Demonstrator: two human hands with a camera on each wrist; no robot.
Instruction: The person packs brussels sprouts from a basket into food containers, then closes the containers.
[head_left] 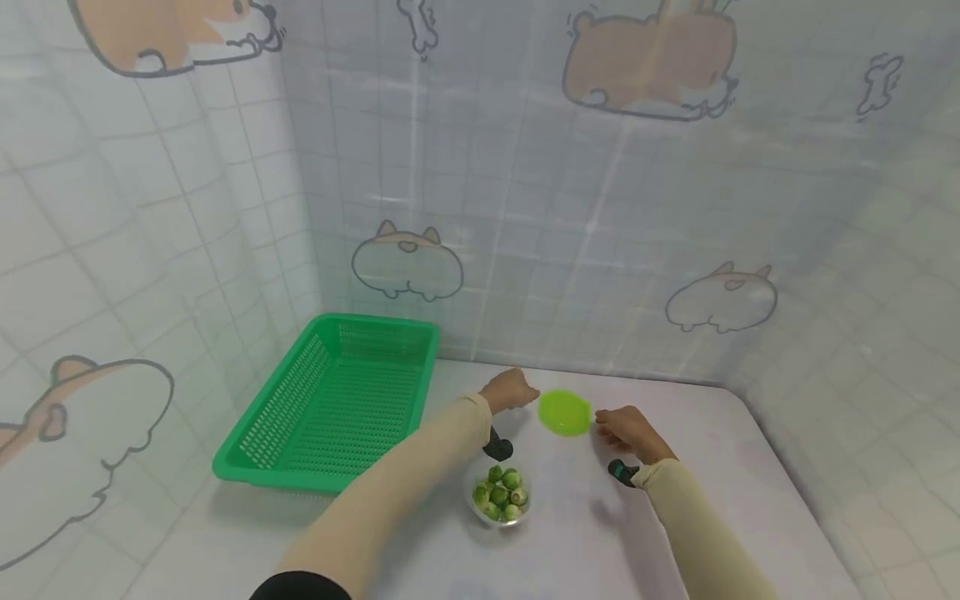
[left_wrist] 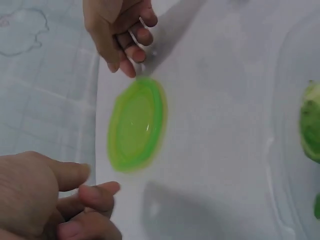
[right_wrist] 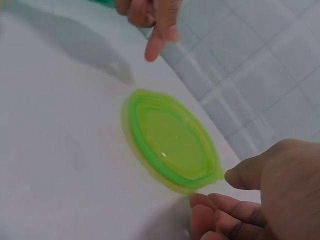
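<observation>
A round, translucent lime-green lid (head_left: 565, 413) lies at the back of the white table, between the two hands. My left hand (head_left: 510, 390) is off to its left, fingers loosely bent with nothing in them; a gap shows between this hand (left_wrist: 60, 200) and the lid (left_wrist: 137, 125) in the left wrist view. On the other side is my right hand (head_left: 628, 430). In the right wrist view its thumb tip (right_wrist: 234, 179) is right at the small tab on the lid's rim, the other fingers loosely bent below. Nearer me stands a clear bowl (head_left: 480, 518) of Brussels sprouts (head_left: 499, 493).
A large green perforated plastic basket (head_left: 258, 475) stands on the left of the table (head_left: 555, 533). Behind rises a tiled wall with a clear, dog-printed sheet (head_left: 517, 208) over it, close to the table's back edge.
</observation>
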